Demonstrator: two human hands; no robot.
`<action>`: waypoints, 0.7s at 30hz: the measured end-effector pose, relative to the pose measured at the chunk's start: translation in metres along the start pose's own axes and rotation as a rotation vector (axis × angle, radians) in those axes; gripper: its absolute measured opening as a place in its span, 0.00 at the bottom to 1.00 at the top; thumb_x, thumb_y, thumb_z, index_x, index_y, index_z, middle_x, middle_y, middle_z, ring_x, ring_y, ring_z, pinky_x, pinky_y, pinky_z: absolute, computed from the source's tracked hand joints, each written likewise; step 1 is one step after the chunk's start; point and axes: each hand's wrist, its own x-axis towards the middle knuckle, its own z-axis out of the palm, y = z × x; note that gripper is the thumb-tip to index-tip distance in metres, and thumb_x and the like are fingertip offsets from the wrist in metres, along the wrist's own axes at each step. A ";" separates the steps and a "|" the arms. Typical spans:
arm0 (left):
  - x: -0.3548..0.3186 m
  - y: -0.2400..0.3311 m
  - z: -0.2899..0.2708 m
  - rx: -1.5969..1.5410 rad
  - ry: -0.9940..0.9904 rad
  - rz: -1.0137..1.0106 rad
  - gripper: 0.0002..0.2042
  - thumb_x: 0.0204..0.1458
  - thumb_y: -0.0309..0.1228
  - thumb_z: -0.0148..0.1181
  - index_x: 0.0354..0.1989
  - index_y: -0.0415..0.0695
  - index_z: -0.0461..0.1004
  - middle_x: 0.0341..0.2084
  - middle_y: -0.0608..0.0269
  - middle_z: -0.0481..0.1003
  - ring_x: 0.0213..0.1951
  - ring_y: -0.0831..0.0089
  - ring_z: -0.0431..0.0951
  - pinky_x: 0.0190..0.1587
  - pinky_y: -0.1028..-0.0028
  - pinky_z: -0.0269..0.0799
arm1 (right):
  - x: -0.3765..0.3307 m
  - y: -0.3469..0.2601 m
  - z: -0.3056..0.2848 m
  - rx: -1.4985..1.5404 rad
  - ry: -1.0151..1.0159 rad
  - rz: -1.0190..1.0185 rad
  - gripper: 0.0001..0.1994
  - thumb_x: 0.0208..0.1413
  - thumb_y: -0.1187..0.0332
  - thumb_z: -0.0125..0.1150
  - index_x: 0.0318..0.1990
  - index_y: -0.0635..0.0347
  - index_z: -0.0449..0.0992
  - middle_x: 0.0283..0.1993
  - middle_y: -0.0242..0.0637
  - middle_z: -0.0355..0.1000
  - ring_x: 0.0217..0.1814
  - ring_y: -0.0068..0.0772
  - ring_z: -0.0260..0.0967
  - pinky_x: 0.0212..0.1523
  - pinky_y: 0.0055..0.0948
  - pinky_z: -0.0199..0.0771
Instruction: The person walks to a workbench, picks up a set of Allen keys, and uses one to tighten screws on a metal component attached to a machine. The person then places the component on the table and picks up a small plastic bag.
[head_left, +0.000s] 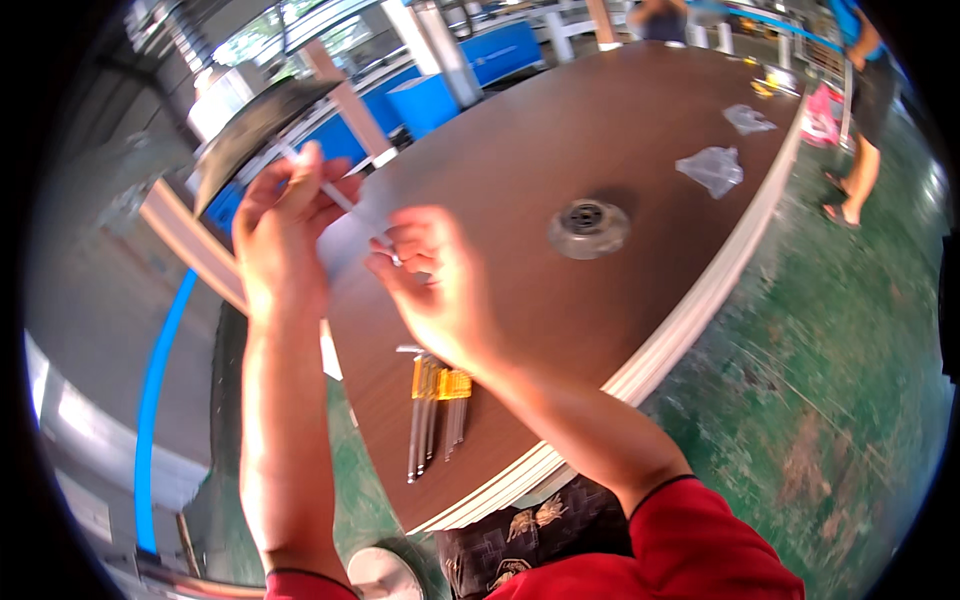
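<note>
Head view, from the left: one blue band (160,400) curving upward, amid smeared background hard to make out. Then the left hand (282,215), raised, drawn narrow, pinching one thin pale strip (338,197), with blurred fingertips. Strip slanting down to the right between both hands, partly covered at each end; cannot tell its material. Near left, one pale round stool (385,575), cut off by the lower picture edge.

At the strip's lower end, the right hand (430,275), thumb and fingers closed narrowly on it, exact contact blurred. Below, on the brown surface (500,170), two hex-key sets (424,382) in orange holders, side by side near the left edge; cannot count the keys.

Farther right, one round fitting (588,230), with wide bare room between it and the right hand. Beyond, two clear crumpled bags (712,168) near the right edge, and small yellow items (772,82) at the far right corner, too small to count. Past the pale layered edge, one pink bag (822,115), one person (868,95) with head out of view, and open green floor (800,330).
</note>
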 end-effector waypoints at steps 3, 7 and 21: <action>-0.008 0.011 0.011 0.003 -0.013 -0.017 0.10 0.61 0.33 0.57 0.41 0.37 0.71 0.37 0.51 0.79 0.39 0.62 0.81 0.44 0.66 0.77 | 0.003 -0.018 -0.020 0.682 -0.266 0.467 0.22 0.64 0.68 0.54 0.63 0.64 0.59 0.51 0.49 0.72 0.45 0.37 0.76 0.45 0.41 0.79; -0.011 0.014 0.006 0.017 -0.047 -0.008 0.09 0.64 0.31 0.51 0.41 0.37 0.71 0.39 0.50 0.79 0.40 0.62 0.81 0.47 0.65 0.77 | 0.011 -0.009 -0.019 0.827 -0.247 0.591 0.18 0.65 0.64 0.54 0.57 0.65 0.66 0.48 0.49 0.73 0.40 0.43 0.78 0.44 0.43 0.80; -0.008 0.012 0.006 -0.178 -0.167 -0.059 0.10 0.65 0.33 0.49 0.43 0.38 0.70 0.45 0.49 0.77 0.46 0.58 0.79 0.53 0.61 0.75 | 0.012 -0.013 -0.003 0.032 -0.056 0.225 0.10 0.62 0.76 0.54 0.50 0.66 0.73 0.32 0.44 0.76 0.29 0.37 0.77 0.29 0.32 0.79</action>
